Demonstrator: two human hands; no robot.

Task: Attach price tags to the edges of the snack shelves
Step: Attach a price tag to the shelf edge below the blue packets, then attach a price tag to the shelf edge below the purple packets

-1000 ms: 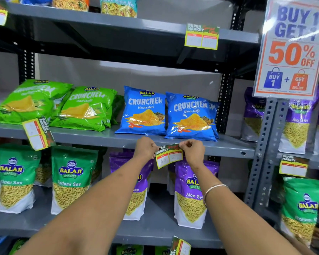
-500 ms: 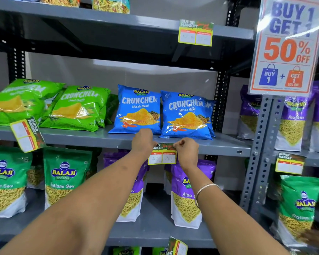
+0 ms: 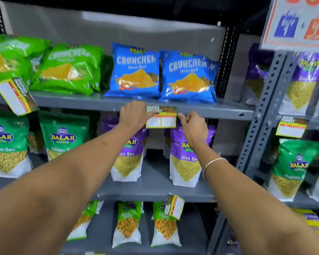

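A yellow and green price tag (image 3: 162, 117) sits level against the front edge of the grey middle shelf (image 3: 225, 111), just below two blue Crunchem bags (image 3: 136, 70). My left hand (image 3: 133, 115) is on the tag's upper left corner, with fingers over it. My right hand (image 3: 191, 128) is just right of the tag, fingers loosely curled, its fingertip a little off the tag's right edge and holding nothing.
Other tags hang on shelf edges: a tilted one at left (image 3: 15, 96), one on the right rack (image 3: 291, 128), one on the lower shelf (image 3: 175, 207). Green bags (image 3: 66, 69) lie at left. A promo sign (image 3: 298, 24) and a perforated upright (image 3: 265, 107) stand at right.
The tag went from tilted and held between both hands to level against the shelf edge. My right hand has come off its right side. The view dropped lower.
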